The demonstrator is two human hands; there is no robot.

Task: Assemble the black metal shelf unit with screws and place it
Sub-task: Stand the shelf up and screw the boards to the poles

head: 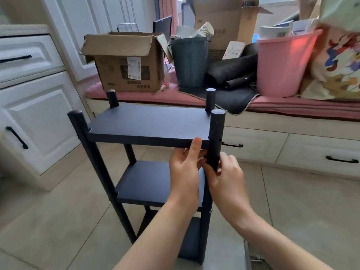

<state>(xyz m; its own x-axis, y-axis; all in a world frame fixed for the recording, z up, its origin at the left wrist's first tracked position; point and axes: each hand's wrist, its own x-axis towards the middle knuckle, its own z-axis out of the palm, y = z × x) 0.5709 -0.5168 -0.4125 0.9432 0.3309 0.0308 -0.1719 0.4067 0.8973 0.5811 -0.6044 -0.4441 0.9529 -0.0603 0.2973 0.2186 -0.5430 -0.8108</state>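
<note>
Standing upright, shelf unit [148,123], posts vertical, left hand [184,168] and right hand [226,174] fingers curled around near-right post [216,137]

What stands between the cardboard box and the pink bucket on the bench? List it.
In the head view, between the cardboard box and the pink bucket stands a dark green bin stuffed with paper cups, then rolled black mats.

I see the shelf unit [148,172] standing upright on the tiled floor [58,221], all posts down on the tiles. Behind it runs a window seat [292,106] with a pink cushion; on it sit a cardboard box [124,63], a dark bin [190,61], a black mat [231,94] and a pink bucket [282,63].
</note>
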